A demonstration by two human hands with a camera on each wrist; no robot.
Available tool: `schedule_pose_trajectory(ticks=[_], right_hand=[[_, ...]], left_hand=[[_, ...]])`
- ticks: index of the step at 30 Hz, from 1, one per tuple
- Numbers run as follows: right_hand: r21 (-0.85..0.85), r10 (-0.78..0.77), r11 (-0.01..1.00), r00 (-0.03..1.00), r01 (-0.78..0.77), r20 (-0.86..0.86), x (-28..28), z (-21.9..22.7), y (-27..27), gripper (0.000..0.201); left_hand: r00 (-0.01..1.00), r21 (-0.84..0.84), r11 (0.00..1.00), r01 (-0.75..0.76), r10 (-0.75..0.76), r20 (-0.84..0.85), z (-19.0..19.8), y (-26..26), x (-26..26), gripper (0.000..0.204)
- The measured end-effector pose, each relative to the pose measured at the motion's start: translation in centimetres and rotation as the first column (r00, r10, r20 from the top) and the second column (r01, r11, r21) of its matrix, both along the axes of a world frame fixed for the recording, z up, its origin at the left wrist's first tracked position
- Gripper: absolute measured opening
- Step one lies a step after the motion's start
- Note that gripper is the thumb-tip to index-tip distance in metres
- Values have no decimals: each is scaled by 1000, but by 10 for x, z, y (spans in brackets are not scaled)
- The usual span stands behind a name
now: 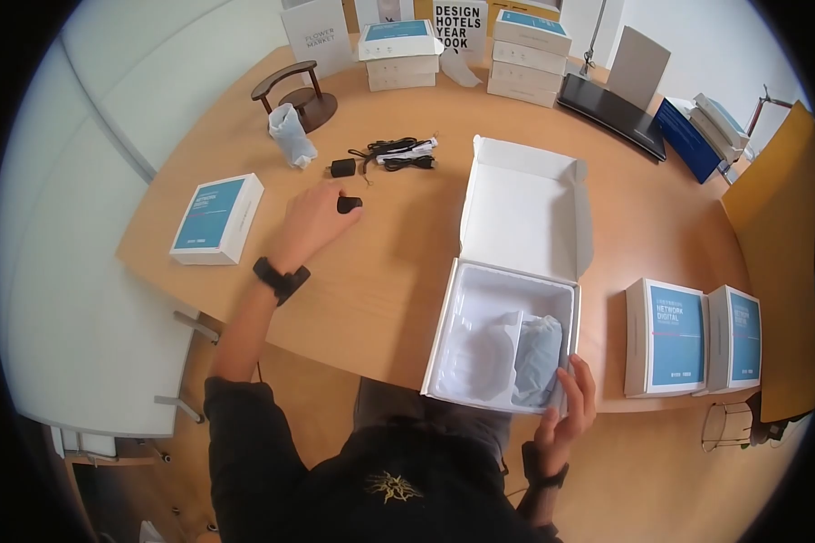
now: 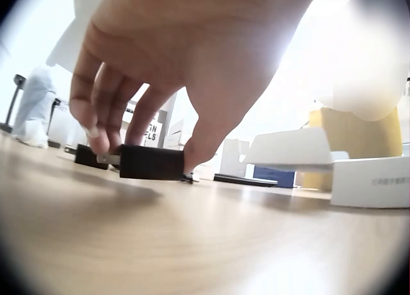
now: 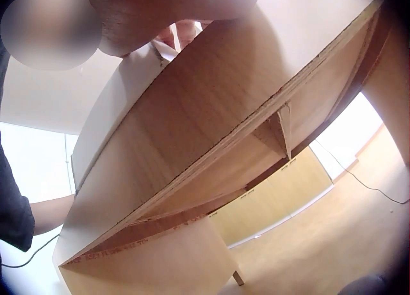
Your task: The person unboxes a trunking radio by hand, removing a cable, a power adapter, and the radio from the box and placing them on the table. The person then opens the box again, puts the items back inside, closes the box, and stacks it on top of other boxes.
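Note:
My left hand [image 1: 312,222] pinches a black plug adapter [image 2: 152,162] between thumb and fingertips, low over the table; a metal prong shows at its end. Just beyond it lie another black adapter [image 1: 342,168] and several bundled black cables [image 1: 398,152]. My right hand [image 1: 569,403] holds the front right corner of an open white box [image 1: 441,335], thumb at the front and fingers along the right side. Inside the box, a white moulded tray [image 1: 480,317] carries a wrapped item [image 1: 541,357] in its right compartment; the left compartment is bare.
A closed blue and white box [image 1: 210,222] lies left; two more boxes [image 1: 675,335] stand right. A wrapped item [image 1: 290,136] stands by a brown wooden stand [image 1: 312,104]. Stacked boxes [image 1: 527,59] and a black laptop-like slab [image 1: 614,116] are at the back.

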State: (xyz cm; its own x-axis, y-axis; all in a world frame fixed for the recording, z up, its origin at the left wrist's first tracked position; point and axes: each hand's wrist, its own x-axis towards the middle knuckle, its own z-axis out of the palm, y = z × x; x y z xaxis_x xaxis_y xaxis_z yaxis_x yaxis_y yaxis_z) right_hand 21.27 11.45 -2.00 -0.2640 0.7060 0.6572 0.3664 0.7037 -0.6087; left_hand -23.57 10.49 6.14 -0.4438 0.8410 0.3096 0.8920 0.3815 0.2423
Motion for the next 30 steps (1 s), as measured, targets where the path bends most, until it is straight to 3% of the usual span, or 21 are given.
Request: schedule_pose_trajectory(ticks=[2, 18, 20, 30], right_hand=[[8, 1, 1000, 1000, -1, -1, 1, 0, 0, 53], [18, -8, 1000, 1000, 8, 22, 0, 2, 0, 54], [16, -4, 1000, 1000, 3, 20, 0, 1, 0, 54], [26, -19, 999, 1000, 18, 18, 0, 0, 0, 55]], left_hand=[[996, -109, 991, -83, 81, -25, -1, 8, -14, 42], [985, 53, 993, -101, 108, -135, -5, 24, -36, 60], [997, 33, 998, -55, 56, -43, -1, 24, -38, 61], [999, 76, 996, 41, -40, -4, -15, 41, -65, 49]])
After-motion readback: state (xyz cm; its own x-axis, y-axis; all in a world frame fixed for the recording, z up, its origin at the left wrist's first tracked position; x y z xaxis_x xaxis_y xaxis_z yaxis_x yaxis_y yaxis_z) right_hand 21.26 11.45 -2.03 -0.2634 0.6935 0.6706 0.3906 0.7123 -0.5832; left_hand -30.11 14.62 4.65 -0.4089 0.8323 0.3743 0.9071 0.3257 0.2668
